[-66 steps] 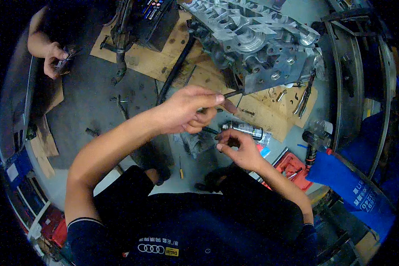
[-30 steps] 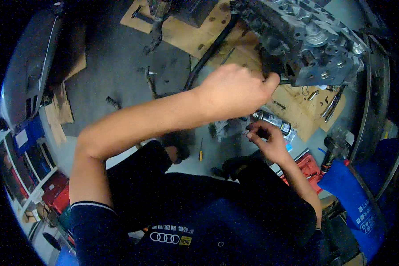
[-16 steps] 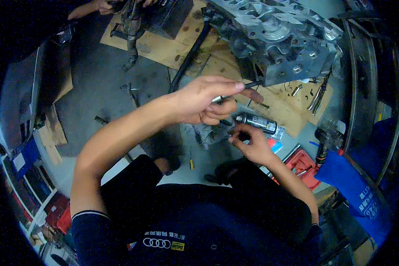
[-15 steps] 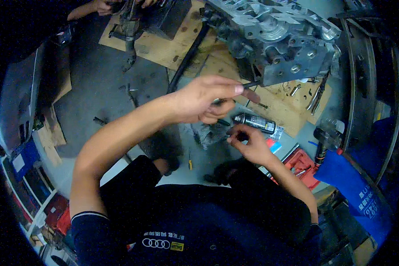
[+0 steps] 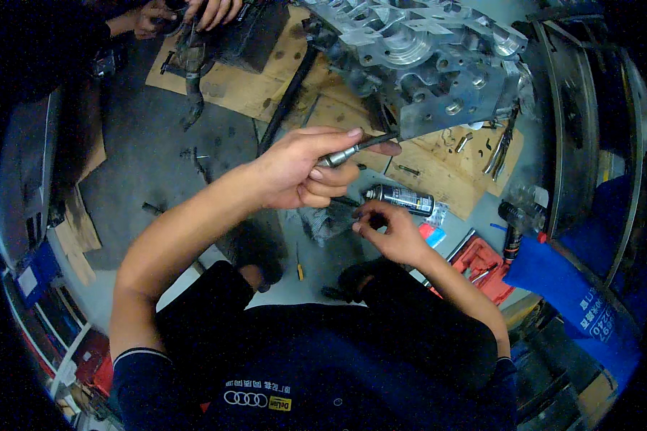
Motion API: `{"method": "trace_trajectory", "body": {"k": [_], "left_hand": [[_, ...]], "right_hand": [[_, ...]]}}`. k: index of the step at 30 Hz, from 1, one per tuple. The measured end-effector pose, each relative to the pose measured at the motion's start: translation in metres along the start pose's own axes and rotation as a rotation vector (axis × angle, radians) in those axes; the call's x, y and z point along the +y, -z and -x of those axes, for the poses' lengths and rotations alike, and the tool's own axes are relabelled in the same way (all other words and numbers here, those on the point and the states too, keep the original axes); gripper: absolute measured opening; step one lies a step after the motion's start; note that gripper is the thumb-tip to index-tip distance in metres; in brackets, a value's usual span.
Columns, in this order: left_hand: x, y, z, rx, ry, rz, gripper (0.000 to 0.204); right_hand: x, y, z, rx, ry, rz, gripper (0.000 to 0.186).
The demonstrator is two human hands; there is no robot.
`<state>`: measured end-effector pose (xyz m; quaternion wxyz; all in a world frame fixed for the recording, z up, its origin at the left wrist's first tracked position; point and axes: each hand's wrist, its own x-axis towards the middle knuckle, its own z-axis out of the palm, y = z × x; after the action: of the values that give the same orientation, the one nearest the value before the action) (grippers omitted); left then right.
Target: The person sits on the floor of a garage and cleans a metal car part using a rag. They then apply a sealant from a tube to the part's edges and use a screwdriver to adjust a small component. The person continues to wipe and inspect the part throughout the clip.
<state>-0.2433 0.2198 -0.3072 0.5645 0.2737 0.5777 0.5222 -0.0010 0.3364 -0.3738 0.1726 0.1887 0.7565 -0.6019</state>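
My left hand is closed around a socket tool with a silver sleeve. The tool's dark thin shaft reaches up and right to the lower edge of a large silver cylinder head. My left index finger lies along that shaft. Below the palm, a dark rod-like handle runs toward my right hand. The right thumb and fingers are pinched together near the end of this handle. Whether they grip it or something small is hidden.
A black spray can lies just beyond my right hand. Pliers and small metal parts rest on stained cardboard. A red tool case lies at right, a yellow-handled screwdriver between my feet. Another person's hands work at far left.
The view has shifted slightly, so everything sits a little further left. My left hand has turned, bringing the silver sleeve into sight. The other person's hands show more fully.
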Motion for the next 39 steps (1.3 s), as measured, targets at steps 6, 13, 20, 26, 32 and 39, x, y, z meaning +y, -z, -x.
{"method": "trace_trajectory", "body": {"k": [6, 13, 20, 26, 32, 39], "left_hand": [[0.005, -0.011, 0.008, 0.116, -0.327, -0.981, 0.039], [-0.003, -0.004, 0.001, 0.065, -0.096, -0.246, 0.043], [0.011, 0.004, 0.009, -0.201, 0.422, 0.585, 0.039], [0.002, -0.011, 0.003, 0.19, -0.483, -1.096, 0.047], [-0.011, 0.004, 0.002, 0.056, 0.025, 0.253, 0.044], [0.0, 0.0, 0.007, -0.034, 0.054, 0.189, 0.041]], "right_hand": [[0.011, -0.006, 0.003, -0.013, -0.005, -0.02, 0.022], [0.009, -0.005, -0.006, -0.021, 0.034, 0.043, 0.021], [0.002, -0.004, -0.001, -0.013, -0.002, 0.047, 0.021], [0.025, -0.009, 0.001, -0.018, -0.002, 0.02, 0.021], [0.016, -0.01, -0.003, -0.019, -0.009, -0.006, 0.022], [0.018, -0.007, 0.001, -0.044, -0.006, 0.077, 0.02]]}}
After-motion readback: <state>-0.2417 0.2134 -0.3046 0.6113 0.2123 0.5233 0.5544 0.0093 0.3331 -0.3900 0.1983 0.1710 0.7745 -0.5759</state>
